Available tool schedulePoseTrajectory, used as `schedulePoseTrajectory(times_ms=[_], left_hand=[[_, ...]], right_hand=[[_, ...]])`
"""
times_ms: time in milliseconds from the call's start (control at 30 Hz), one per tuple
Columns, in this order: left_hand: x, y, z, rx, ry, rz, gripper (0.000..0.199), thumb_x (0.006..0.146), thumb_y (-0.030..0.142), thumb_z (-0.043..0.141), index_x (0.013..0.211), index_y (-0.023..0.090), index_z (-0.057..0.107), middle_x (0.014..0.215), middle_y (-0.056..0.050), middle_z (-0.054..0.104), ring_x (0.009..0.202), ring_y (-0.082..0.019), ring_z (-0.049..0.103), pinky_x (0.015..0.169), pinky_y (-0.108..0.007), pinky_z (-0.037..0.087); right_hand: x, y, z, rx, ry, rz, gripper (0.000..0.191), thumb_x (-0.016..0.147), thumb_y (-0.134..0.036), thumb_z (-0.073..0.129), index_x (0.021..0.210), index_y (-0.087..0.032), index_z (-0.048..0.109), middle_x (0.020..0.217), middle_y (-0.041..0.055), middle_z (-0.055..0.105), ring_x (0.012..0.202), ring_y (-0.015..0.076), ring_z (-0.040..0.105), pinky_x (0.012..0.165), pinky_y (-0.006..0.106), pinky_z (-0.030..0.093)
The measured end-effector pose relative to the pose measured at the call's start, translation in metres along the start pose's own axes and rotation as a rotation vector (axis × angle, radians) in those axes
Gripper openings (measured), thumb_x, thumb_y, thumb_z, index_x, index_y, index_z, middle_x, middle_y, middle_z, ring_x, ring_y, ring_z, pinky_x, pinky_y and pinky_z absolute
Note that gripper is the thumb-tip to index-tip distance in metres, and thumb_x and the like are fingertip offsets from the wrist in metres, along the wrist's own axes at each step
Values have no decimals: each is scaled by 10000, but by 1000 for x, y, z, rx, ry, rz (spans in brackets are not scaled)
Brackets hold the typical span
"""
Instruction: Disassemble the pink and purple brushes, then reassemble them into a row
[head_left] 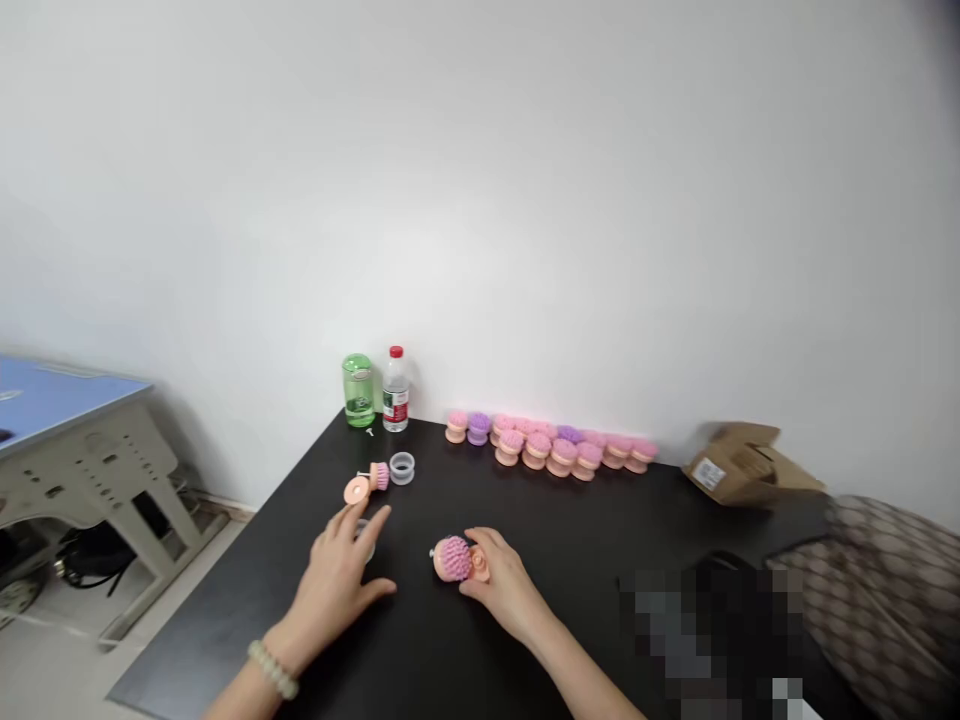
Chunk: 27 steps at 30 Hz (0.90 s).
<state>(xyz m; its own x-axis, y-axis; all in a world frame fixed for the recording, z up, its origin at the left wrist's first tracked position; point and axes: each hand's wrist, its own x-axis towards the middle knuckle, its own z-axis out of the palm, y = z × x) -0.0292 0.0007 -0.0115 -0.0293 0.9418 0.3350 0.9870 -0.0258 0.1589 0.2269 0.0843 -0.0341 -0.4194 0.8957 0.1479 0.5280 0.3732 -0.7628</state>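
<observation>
My right hand (499, 580) has its thumb and fingers around a small peach rose-shaped piece (478, 563), beside a pink bristled brush head (453, 558) on the black table. Left of it, my left hand (341, 570) hovers with fingers spread and nothing in them. A clear ring-like piece (365, 541) is partly hidden behind its fingers. Just beyond the fingertips lie a round peach disc (356, 490) and another pink brush head (380, 476). A clear ring-shaped cup (402, 468) stands to their right.
Along the wall, several pink and purple brushes (538, 450) stand in rows. A green bottle (358, 392) and a red-capped bottle (396, 390) are at the back left corner. An open cardboard box (750, 465) and a patterned dark fabric (877, 590) lie at right.
</observation>
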Motion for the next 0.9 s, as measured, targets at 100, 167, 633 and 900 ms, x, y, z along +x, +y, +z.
schedulePoseTrajectory(times_ms=[100,167,633,900], left_hand=[[-1,16,7,66,-58,26,866,694,303,805,1461,358,406,1568,-142,346,1429,-419,301,1061,-634,361],[4,21,11,116,-77,44,850,721,286,791,1469,360,393,1585,-153,309,1448,-443,246,1047,-693,330],[33,-12,30,235,198,85,581,852,218,618,1421,249,500,1531,-164,408,1433,-480,251,1053,-741,271],[33,8,29,61,270,429,682,805,248,672,1447,282,447,1522,-87,444,1440,-435,275,1068,-631,403]], right_hand=[[25,-18,26,-72,-5,-61,548,678,-91,706,1213,-175,624,1241,143,609,1125,311,641,981,443,499],[41,-30,41,-91,-2,-96,545,699,-105,718,1229,-162,610,1248,159,600,1142,318,630,987,451,496],[75,-2,-8,-239,262,-211,476,775,-140,627,1236,-254,593,1237,82,653,1166,268,585,965,438,512],[103,84,-146,-435,714,177,499,839,-205,447,1325,-94,469,1368,230,510,1319,371,417,1050,553,352]])
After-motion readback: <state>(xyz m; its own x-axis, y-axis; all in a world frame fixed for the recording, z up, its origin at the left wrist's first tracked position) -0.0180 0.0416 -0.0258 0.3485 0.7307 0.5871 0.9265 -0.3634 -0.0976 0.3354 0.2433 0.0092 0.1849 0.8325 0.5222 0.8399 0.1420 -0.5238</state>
